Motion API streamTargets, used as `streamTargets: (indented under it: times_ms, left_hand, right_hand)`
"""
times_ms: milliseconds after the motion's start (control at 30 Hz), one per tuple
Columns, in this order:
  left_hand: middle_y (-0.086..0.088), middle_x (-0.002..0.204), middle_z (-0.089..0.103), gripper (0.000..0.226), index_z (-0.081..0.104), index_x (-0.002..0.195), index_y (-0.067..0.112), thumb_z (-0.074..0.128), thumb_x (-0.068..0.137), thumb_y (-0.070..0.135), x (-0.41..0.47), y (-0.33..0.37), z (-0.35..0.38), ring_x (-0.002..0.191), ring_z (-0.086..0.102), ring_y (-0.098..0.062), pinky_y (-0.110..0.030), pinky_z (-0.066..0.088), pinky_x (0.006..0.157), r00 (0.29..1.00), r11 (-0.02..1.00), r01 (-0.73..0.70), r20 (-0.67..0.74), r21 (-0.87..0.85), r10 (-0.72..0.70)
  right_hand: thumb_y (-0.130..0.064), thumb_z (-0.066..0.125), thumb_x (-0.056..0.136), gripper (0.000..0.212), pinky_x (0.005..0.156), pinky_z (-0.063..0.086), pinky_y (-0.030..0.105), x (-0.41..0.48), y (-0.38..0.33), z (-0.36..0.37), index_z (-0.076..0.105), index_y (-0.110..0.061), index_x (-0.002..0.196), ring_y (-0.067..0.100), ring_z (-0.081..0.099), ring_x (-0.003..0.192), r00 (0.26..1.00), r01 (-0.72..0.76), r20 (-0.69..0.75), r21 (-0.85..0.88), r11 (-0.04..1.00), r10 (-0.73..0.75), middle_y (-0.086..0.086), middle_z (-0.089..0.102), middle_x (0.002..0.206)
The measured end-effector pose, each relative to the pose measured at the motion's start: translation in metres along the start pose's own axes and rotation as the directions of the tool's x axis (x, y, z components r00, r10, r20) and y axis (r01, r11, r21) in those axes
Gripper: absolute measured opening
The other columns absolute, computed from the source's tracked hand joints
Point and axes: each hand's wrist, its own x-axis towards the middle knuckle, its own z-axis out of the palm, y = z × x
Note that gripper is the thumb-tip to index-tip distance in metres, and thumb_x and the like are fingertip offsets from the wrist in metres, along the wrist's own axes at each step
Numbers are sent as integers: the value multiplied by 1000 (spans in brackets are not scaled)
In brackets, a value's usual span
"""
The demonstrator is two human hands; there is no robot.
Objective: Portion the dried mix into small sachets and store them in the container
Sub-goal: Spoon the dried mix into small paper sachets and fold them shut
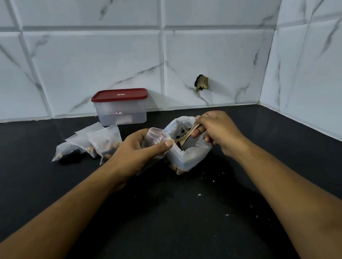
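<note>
The lidded container [122, 113] stands at the wall, with the open bag [191, 159] of mix [186, 146] in front to its right and the filled sachets [94, 143] in front to its left. Scooping seems under way: the left hand [138, 150] grips an open sachet [155, 133] beside the bag, and the right hand [215, 132] pinches a spoon [188, 134] dipped into it. Next, the loaded spoon must tip cleanly into the sachet's mouth.

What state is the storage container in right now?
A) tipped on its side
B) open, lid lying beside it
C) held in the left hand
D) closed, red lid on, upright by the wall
D: the container stands upright against the tiled wall with its red lid seated on top, and the filled sachets lie outside it on the counter.
</note>
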Motion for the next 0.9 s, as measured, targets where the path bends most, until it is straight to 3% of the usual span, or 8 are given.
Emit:
streamTargets:
  times_ms: [167, 300, 567, 767, 900]
  left_hand:
    - [10, 106, 78, 50, 66, 119, 25, 79, 73, 38, -1, 1, 0, 101, 74, -8, -21, 60, 80, 1000, 1000, -10, 6, -7, 10]
    - [7, 110, 78, 49, 66, 122, 23, 80, 77, 36, 1, -1, -1, 104, 74, -11, -26, 59, 86, 1000, 1000, -4, -4, 11, 4]
    - [12, 102, 78, 45, 66, 117, 25, 78, 75, 35, -2, 3, 1, 96, 74, -5, -15, 58, 72, 1000, 1000, -19, 6, 4, 19]
    - [9, 108, 78, 46, 65, 120, 27, 79, 77, 37, -1, 1, -1, 101, 74, -7, -23, 59, 82, 1000, 999, -2, -12, 33, 3]
    - [12, 105, 78, 40, 65, 119, 27, 78, 82, 33, 0, 1, -1, 99, 74, -5, -19, 59, 76, 1000, 1000, 4, -3, 29, -4]
  right_hand:
    - [-15, 50, 101, 23, 36, 26, 19, 3, 1, -1, 68, -1, 102, 12, 41, 39, 991, -130, 15, 56, 990, 129, 8, 76, 70]
    - [-14, 49, 99, 24, 38, 24, 20, 7, 5, -3, 69, 0, 99, 13, 43, 41, 979, -202, -7, 101, 974, 203, 7, 75, 67]
    - [-10, 48, 95, 22, 38, 27, 18, 9, 5, -5, 65, -5, 83, 12, 44, 37, 967, -237, -42, 204, 950, 251, 6, 72, 61]
    - [-11, 48, 97, 23, 38, 29, 19, 10, 6, -6, 67, -3, 87, 11, 46, 35, 963, -246, -52, 221, 944, 263, 6, 71, 60]
    - [-11, 48, 98, 23, 37, 29, 18, 10, 4, -10, 66, -3, 86, 11, 46, 34, 963, -237, -63, 257, 937, 261, 6, 70, 58]
